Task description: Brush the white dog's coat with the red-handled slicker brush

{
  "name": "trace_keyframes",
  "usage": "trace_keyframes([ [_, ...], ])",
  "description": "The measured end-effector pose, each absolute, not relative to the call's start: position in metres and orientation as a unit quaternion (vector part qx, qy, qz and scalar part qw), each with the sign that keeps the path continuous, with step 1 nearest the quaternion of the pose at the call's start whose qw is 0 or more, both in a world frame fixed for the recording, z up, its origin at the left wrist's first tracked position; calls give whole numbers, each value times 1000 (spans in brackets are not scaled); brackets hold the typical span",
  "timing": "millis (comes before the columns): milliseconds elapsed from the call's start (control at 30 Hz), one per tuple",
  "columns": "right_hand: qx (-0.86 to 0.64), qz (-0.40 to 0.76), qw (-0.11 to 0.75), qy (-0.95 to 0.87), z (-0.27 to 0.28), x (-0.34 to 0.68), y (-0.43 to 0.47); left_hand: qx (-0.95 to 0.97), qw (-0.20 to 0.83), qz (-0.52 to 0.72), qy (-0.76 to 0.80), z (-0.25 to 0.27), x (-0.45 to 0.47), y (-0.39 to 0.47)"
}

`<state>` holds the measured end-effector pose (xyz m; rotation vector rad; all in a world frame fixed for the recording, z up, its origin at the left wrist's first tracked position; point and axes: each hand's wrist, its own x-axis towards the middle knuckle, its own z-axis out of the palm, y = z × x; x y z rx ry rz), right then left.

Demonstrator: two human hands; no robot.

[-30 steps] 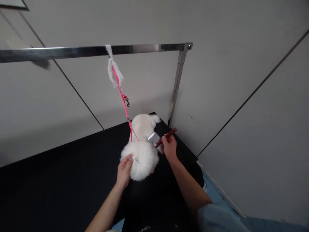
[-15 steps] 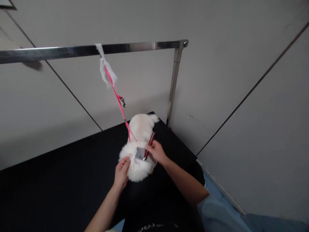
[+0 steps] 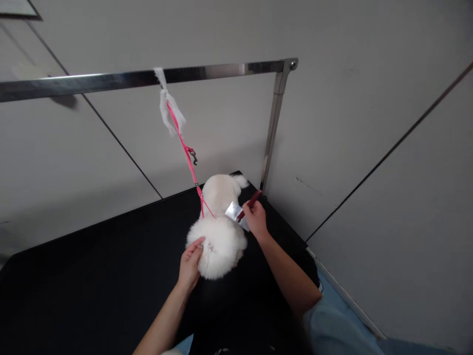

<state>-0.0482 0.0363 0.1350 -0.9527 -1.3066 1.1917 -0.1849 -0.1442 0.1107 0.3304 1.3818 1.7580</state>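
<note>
Right fingers (image 3: 247,209) around a flat, silvery-headed brush (image 3: 233,210) beside a fluffy dog (image 3: 221,246)

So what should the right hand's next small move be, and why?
Probably bring the brush across onto the dog's fluffy rear fur: the right hand holds it by that fur's upper right edge, while the left hand touches the left side.

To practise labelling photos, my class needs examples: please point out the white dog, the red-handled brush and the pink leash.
White dog (image 3: 221,239): head view, on the fluffy fur at its near end.
Red-handled brush (image 3: 233,210): head view, on its metal head.
Pink leash (image 3: 189,161): head view, midway along its strap.
</note>
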Motion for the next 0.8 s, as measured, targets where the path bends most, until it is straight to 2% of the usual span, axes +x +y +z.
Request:
trace_keyframes([
  [67,-388,486,570,-537,140,-45,34,150,423,704,550,109,-184,-144],
  [100,-362,511,554,-549,139,-45,29,156,417,706,551,108,-185,-143],
  [200,-296,637,430,-567,131,-51,19,160,338,732,570,107,-197,-144],
  [233,-309,656,419,-547,128,-51,20,166,287,741,585,107,-203,-143],
  [267,-340,652,440,-515,126,-51,23,179,232,741,604,107,-209,-143],
  [333,-398,593,536,-450,124,-50,30,220,158,706,654,104,-218,-140],
  [400,-383,563,581,-446,124,-50,32,259,173,653,690,98,-220,-133],
  [533,-304,653,446,-531,126,-53,27,302,225,633,676,81,-207,-121],
  [567,-328,645,449,-525,128,-51,29,305,228,633,675,78,-204,-121],
  [667,-417,535,565,-469,136,-42,36,315,251,614,678,76,-197,-124],
  [700,-411,515,580,-479,138,-40,35,322,264,607,676,77,-196,-126],
  [733,-384,520,566,-511,139,-39,32,330,277,603,672,80,-195,-127],
  [800,-311,569,479,-593,138,-42,24,328,301,610,655,85,-192,-128],
])
